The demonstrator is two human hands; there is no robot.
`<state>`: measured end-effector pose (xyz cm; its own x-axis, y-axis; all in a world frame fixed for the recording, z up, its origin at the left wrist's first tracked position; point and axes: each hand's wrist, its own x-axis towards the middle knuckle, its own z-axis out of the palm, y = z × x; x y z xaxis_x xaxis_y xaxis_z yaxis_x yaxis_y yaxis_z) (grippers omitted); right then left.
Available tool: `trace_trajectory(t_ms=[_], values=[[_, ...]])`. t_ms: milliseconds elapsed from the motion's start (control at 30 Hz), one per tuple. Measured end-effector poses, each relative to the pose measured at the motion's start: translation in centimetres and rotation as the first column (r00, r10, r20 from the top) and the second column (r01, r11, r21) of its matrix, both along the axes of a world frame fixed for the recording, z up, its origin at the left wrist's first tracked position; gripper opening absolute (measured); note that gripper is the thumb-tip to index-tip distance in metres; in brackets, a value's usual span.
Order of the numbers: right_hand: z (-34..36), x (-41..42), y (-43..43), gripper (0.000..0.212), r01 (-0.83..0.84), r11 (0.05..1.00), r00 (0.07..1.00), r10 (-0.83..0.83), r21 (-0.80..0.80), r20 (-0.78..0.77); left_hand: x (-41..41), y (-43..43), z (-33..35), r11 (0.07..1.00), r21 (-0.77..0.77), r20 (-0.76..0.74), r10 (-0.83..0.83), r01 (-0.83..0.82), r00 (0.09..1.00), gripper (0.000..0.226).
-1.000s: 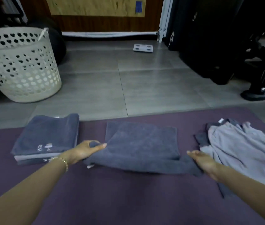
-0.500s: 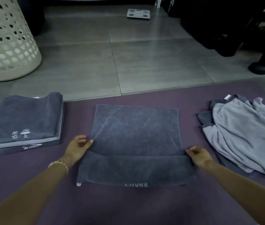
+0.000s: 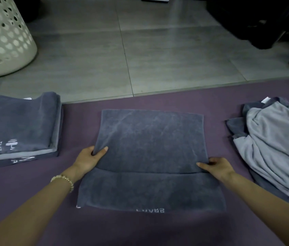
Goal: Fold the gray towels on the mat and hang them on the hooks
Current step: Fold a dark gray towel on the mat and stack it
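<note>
**Mid-fold: squaring the top layer on the dark gray towel**

The dark gray towel (image 3: 150,148) lies flat in the middle of the purple mat (image 3: 157,231). Its upper layer is folded towards me and stops short of the near hem, so a band with white lettering is left uncovered.

To do this fold well, I would line the side edges of the upper layer up with the layer beneath. Then I would draw both corners evenly so the crease runs straight, and smooth outward before the next fold. The terry looks soft and will likely bunch if one side leads.

The left hand (image 3: 88,159) pinches the left edge of the upper layer: the thumb (image 3: 103,150) lies on top and the other fingers are tucked at the edge. The right hand (image 3: 216,166) pinches the right near corner, one digit (image 3: 204,165) lying flat on the cloth and the rest curled close beside it.

A stack of folded towels (image 3: 19,125) sits to the left and a loose heap of lighter gray towels (image 3: 273,139) to the right, both well apart from this one. No hooks are in view.
</note>
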<state>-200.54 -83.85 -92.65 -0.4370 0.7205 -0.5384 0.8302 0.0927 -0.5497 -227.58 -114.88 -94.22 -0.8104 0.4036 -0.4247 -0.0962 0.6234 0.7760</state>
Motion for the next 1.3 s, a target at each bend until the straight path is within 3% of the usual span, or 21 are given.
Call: trace_trajectory(t_ms=[67, 133, 267, 367, 433, 533, 700, 833, 900, 933, 1000, 1067, 1200, 1300], values=[[-0.1, 0.2, 0.0, 0.014, 0.044, 0.997, 0.998, -0.047, -0.057, -0.04, -0.2, -0.6, -0.3, 0.998, 0.035, -0.127, 0.052, -0.048, 0.991, 0.014], [-0.2, 0.8, 0.5, 0.022, 0.079, 0.996, 0.995, -0.082, -0.05, -0.054, -0.5, -1.3, -0.6, 0.996, 0.004, -0.25, 0.088, -0.089, 0.964, 0.015], [-0.8, 2.4, 0.7, 0.031, 0.175, 0.984, 0.97, -0.17, 0.013, -0.171, -0.4, -2.1, -1.2, 0.99, -0.007, -0.285, 0.136, -0.144, 0.949, 0.019], [-0.6, 2.6, 0.4, 0.02, 0.064, 0.961, 0.969, 0.005, 0.27, -0.246, 0.4, -3.1, -0.6, 0.999, 0.012, -0.428, 0.047, -0.046, 0.903, 0.02], [0.2, 2.3, 0.1, 0.015, -0.114, 0.966, 0.947, 0.177, 0.234, -0.267, 1.2, -4.1, -0.2, 0.982, -0.074, -0.471, -0.186, 0.171, 0.862, 0.014], [1.0, 2.2, -0.9, 0.017, -0.422, 0.905, 0.897, 0.425, 0.053, -0.123, 2.1, -5.3, 0.4, 0.877, -0.232, -0.373, -0.48, 0.421, 0.794, 0.018], [1.9, 2.1, -1.2, 0.033, -0.564, 0.825, 0.816, 0.56, -0.011, 0.144, 1.9, -5.4, 2.3, 0.822, -0.341, -0.161, -0.528, 0.455, 0.833, 0.038], [3.1, 2.5, -0.3, 0.022, -0.472, 0.863, 0.879, 0.477, -0.179, -0.016, 1.5, -5.8, 3.5, 0.761, -0.341, 0.003, -0.587, 0.552, 0.81, 0.033], [3.6, 3.1, 0.1, 0.022, -0.37, 0.876, 0.929, 0.353, -0.309, -0.112, 1.2, -6.1, 3.9, 0.766, -0.285, 0.071, -0.582, 0.576, 0.81, 0.032], [3.6, 3.4, 0.1, 0.024, -0.31, 0.868, 0.951, 0.278, -0.387, -0.138, 1.1, -6.1, 4.1, 0.813, -0.196, 0.119, -0.536, 0.549, 0.836, 0.029], [3.5, 3.9, 0.1, 0.03, -0.228, 0.848, 0.971, 0.159, -0.478, -0.181, 1.2, -6.1, 4.6, 0.932, 0.053, 0.274, -0.359, 0.359, 0.892, 0.021], [3.8, 3.5, 0.3, 0.037, -0.186, 0.845, 0.965, 0.061, -0.502, -0.256, 1.2, -5.5, 4.9, 0.965, 0.232, 0.382, -0.204, 0.12, 0.901, 0.014], [5.8, 0.0, 2.4, 0.048, -0.088, 0.919, 0.895, -0.096, -0.384, -0.435, -0.7, -2.2, 6.2, 0.915, 0.392, 0.254, -0.004, -0.099, 0.967, 0.01], [7.0, -4.3, 4.8, 0.034, 0.078, 0.966, 0.796, -0.21, -0.247, -0.568, -3.7, 1.5, 7.7, 0.852, 0.492, 0.153, 0.119, -0.18, 0.981, 0.017]])
